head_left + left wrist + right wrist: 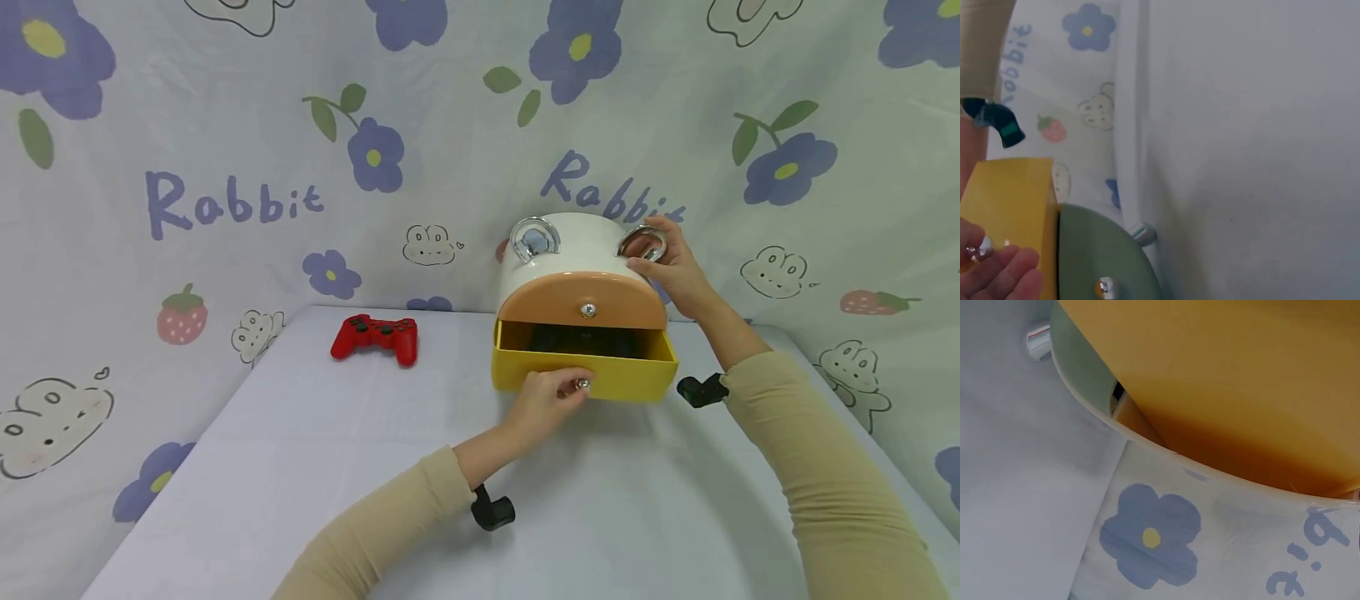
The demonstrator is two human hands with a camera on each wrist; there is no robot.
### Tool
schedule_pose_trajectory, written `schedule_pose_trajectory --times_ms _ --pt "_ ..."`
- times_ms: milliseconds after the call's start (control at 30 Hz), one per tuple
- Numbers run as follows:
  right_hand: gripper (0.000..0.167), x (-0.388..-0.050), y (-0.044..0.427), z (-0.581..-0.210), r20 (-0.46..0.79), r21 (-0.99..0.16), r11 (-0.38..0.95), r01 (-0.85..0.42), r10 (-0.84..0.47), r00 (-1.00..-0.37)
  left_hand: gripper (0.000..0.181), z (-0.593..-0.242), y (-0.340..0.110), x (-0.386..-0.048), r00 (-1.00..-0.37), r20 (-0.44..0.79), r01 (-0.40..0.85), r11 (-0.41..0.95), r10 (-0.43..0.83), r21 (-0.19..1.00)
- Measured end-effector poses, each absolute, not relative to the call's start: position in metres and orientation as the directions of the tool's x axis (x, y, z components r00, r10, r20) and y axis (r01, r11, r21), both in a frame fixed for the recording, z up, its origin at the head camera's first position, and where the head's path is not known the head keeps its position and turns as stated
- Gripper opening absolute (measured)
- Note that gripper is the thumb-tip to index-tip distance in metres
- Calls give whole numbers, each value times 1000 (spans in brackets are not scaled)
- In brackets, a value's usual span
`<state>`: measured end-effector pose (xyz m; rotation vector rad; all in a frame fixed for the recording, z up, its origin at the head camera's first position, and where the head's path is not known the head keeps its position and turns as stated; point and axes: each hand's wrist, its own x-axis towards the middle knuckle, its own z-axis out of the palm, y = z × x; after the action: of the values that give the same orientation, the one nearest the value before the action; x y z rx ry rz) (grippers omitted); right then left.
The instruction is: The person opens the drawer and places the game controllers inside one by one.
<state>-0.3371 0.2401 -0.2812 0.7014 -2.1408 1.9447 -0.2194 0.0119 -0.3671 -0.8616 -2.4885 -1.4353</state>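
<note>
Your left hand (543, 404) is clamped on the knob (582, 384) of the yellow drawer (630, 379), pinching it. Your right hand (675, 267) is clamped on a chrome ring (637, 228) at the box's upper right. The box (581, 246) stands toward the far side of the surface (262, 483), its yellow drawer pulled out beneath a brown front (540, 302). Its dark contents are too shadowed for you to identify. Writing: the backdrop (450, 125) reads "Rabbit" twice, once just above the box; your right wrist view shows only "bit". A red controller (378, 334) lies left of the box, well apart.
</note>
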Motion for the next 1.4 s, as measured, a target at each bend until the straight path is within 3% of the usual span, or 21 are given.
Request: schedule_pose_trajectory --times_ms 500,1000,1400 --pt "50 -335 237 -276 396 -907 53 -417 -222 -891 23 -363 16 -240 -859 375 507 481 348 716" --pt "50 -333 238 -276 423 -902 -19 -432 -241 -873 23 -370 24 -258 -871 428 486 542 241 685" --pt "51 -333 239 -277 416 -905 -25 -424 -257 -872 23 -365 22 -263 -887 369 461 528 277 713"
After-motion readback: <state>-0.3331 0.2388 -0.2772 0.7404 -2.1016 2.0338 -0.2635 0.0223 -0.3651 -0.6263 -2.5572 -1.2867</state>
